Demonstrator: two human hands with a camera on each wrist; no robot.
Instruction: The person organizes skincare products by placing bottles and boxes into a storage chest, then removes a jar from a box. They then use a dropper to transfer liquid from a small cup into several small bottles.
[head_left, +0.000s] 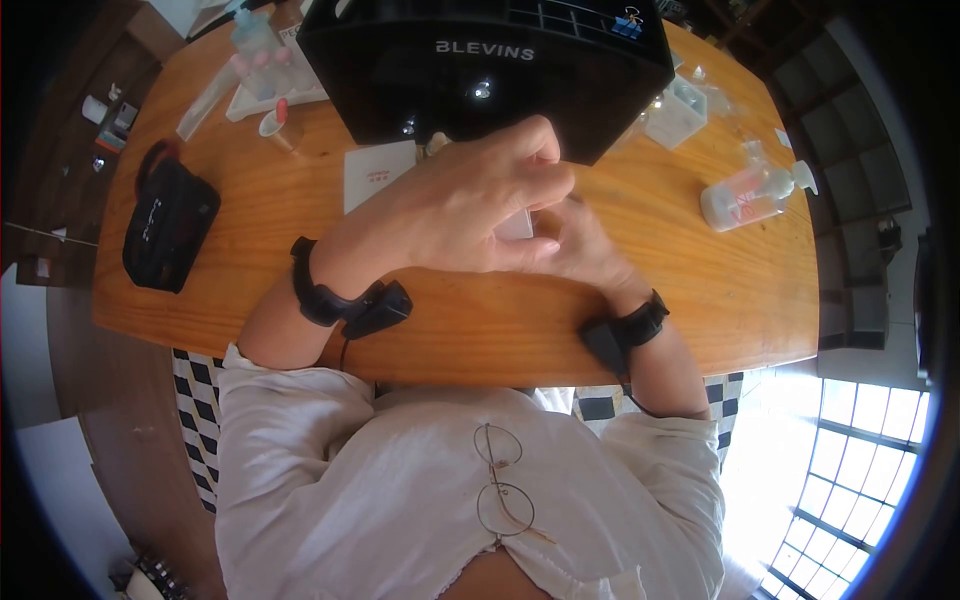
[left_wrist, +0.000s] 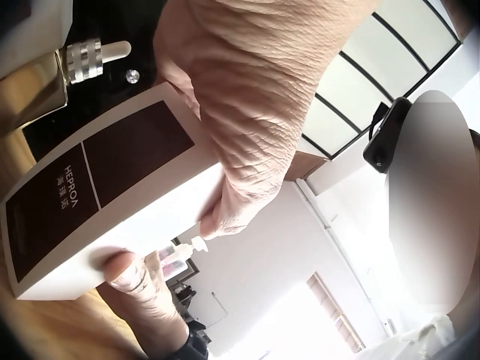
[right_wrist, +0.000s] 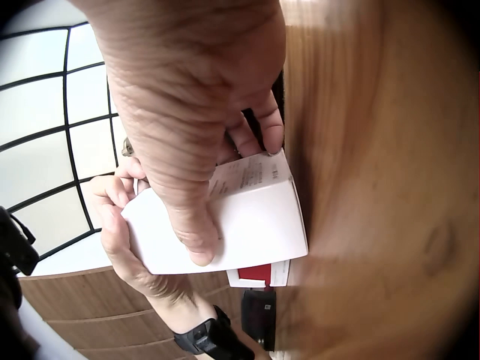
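A white cardboard box (left_wrist: 139, 184) with dark brown panels and HEPROA lettering is between both hands above the table. My left hand (head_left: 465, 195) grips it at one end, fingers bent over it and thumb along a side. My right hand (head_left: 590, 245) holds the other end, its thumb pressed on the plain white face (right_wrist: 255, 232) and fingers on the printed side. In the head view the hands cover most of the box. Behind it, the left wrist view has a glass bottle (left_wrist: 34, 94) with a silver-collared dropper cap (left_wrist: 85, 61).
A black BLEVINS case (head_left: 480, 90) stands behind the hands, with a white printed box (head_left: 370, 175) before it. At left lie a black pouch (head_left: 170, 230) and a small cup (head_left: 280, 130). A pump bottle (head_left: 755, 195) lies at right, near a clear container (head_left: 675, 115).
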